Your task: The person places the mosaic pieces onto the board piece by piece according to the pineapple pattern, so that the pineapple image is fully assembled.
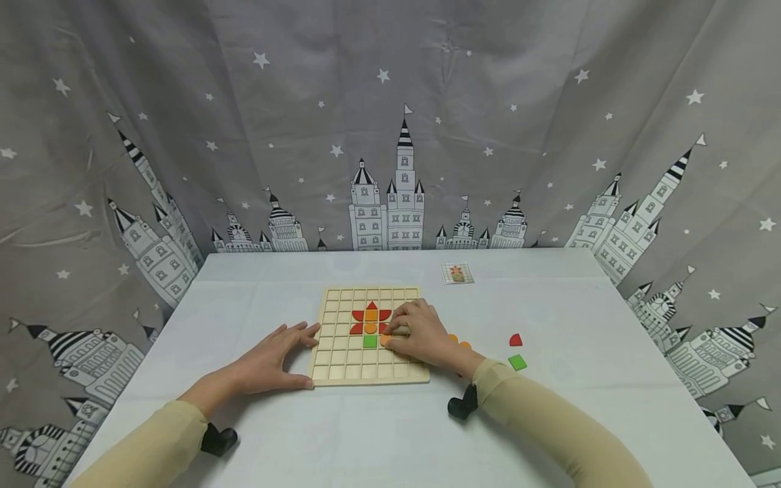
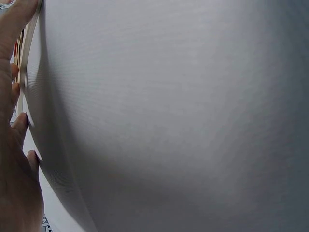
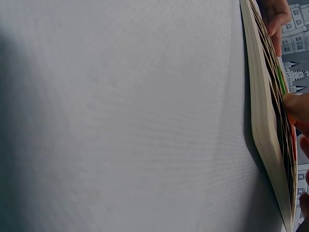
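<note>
A wooden grid board [image 1: 360, 366] lies in the middle of the white table. In its cells sit a flower of red pieces [image 1: 370, 314], an orange round piece [image 1: 370, 329] and a green square [image 1: 369, 341]. My right hand [image 1: 395, 333] lies over the board's right half, its curled fingers pinching an orange piece [image 1: 386, 339] just right of the green square. My left hand [image 1: 293, 352] lies flat on the table, straight fingers and thumb against the board's left edge. The wrist views show the board edge [image 2: 26, 63] [image 3: 263, 125] and fingertips [image 3: 297, 106].
Loose pieces lie right of the board: orange ones [image 1: 459, 340] behind my right wrist, a red quarter-round [image 1: 516, 339] and a green square [image 1: 517, 362]. A small pattern card [image 1: 457, 273] lies at the back. A grey star-and-castle curtain [image 1: 390, 135] hangs around the table.
</note>
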Demonstrator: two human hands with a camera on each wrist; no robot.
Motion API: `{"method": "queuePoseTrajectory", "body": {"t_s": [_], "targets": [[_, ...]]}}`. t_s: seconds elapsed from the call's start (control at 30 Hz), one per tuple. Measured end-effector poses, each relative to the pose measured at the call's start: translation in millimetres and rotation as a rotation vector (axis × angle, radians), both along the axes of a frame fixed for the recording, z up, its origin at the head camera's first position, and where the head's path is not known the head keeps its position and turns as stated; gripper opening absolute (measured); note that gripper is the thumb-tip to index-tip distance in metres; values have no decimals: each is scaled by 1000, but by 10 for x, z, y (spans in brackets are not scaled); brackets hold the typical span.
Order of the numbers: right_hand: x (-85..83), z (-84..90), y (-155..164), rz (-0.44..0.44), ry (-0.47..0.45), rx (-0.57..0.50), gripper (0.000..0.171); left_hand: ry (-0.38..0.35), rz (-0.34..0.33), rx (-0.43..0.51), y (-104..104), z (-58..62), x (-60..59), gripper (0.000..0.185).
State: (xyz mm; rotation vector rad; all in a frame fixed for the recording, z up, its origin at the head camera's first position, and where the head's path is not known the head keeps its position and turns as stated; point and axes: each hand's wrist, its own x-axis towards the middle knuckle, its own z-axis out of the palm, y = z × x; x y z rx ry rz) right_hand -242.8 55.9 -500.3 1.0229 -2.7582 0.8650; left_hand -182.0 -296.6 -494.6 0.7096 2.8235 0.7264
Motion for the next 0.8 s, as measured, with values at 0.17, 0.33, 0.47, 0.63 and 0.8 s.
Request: {"method": "queuePoseTrajectory", "body": {"t_s": [0.17, 0.33, 0.47, 0.63, 0.8], "targets": [[-1, 11, -3, 8, -3, -6, 13, 2, -1, -3, 2, 5, -3, 82], [0, 1, 3, 8, -18, -1, 15, -9, 0, -4, 6, 2, -1, 81], [3, 5, 20, 0, -29, -4, 15, -10, 1, -6, 11, -4, 1, 81], [-25, 147, 170, -12, -72, -57, 17, -5, 0, -2, 14, -2, 7, 80], [-102, 346, 472, -86, -129, -98, 25, 1, -1, 8, 9, 6, 4, 81]]}}
